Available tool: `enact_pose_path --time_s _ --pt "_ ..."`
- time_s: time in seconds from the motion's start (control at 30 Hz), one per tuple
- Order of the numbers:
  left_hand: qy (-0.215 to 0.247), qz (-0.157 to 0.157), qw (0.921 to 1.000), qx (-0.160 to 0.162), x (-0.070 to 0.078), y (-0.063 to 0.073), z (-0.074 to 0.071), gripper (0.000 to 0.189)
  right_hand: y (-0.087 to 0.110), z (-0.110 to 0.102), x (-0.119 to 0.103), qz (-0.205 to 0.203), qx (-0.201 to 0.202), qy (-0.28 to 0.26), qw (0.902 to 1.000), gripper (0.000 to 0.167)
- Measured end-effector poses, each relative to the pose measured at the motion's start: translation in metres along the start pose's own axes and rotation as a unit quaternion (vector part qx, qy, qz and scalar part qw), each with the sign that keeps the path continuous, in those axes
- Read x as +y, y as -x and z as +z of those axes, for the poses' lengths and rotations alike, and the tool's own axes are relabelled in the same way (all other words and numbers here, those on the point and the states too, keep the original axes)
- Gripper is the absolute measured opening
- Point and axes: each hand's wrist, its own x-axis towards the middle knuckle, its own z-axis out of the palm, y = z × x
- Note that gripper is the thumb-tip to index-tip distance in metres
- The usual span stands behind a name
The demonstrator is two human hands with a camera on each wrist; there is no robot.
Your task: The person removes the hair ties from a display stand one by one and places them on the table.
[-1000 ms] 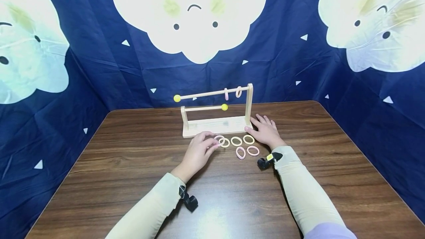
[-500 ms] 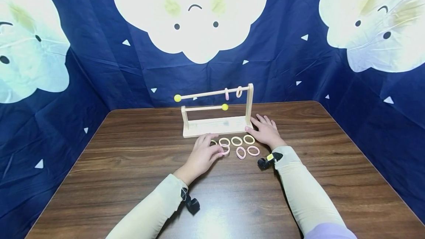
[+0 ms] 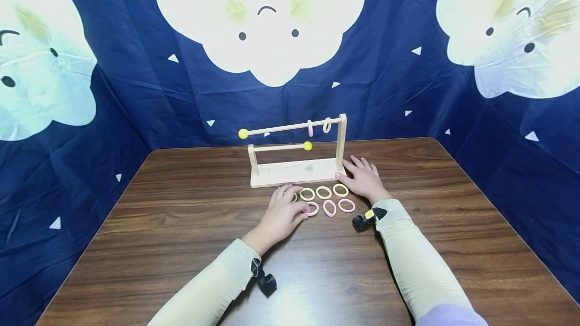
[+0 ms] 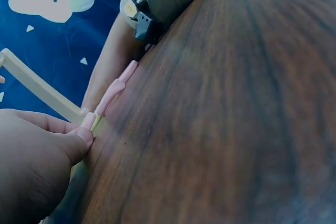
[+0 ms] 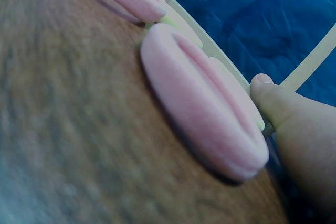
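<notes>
My left hand (image 3: 283, 213) pinches a pink hair tie (image 3: 312, 209) between thumb and forefinger, low over the table; the left wrist view shows the thumb (image 4: 83, 136) right on it. Two more pink hair ties, one of them (image 3: 329, 209) upright-oval in the head view, lie to its right. Behind them is a row of yellow hair ties (image 3: 323, 192), the leftmost partly hidden by my left fingers. My right hand (image 3: 362, 179) rests at the right end of the wooden stand (image 3: 299, 171), its thumb on the base and fingers spread.
The stand has two horizontal rods with yellow ball ends (image 3: 243, 134). Two hair ties (image 3: 327, 125) hang on the upper rod near the right post. A brown wooden table (image 3: 190, 225) lies beneath everything, with a blue cloud-print curtain (image 3: 136, 89) around it.
My left hand has moved the pink hair tie toward me and slightly right, from overlapping a yellow one into line with the other pink ones. My right hand stays in place.
</notes>
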Motion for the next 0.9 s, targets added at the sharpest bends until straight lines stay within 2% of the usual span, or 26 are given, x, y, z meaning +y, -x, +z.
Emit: enact_pose_path --time_s 0.43,0.6,0.77,0.9 --pt "0.013 -0.014 0.9997 -0.015 0.003 -0.003 -0.002 0.008 0.002 -0.003 0.0 -0.002 0.004 0.001 1.0 0.075" --pt "0.03 -0.031 0.9988 -0.022 0.005 -0.004 -0.005 0.01 0.002 -0.003 0.001 -0.002 0.004 0.003 1.0 0.075" --pt "0.065 -0.06 0.9961 0.002 0.005 -0.011 -0.009 0.017 0.001 -0.001 0.002 -0.002 0.001 0.003 1.0 0.075" --pt "0.129 -0.096 0.9861 0.045 0.002 -0.022 -0.015 0.022 0.0 0.001 0.002 -0.003 -0.001 0.003 1.0 0.075"
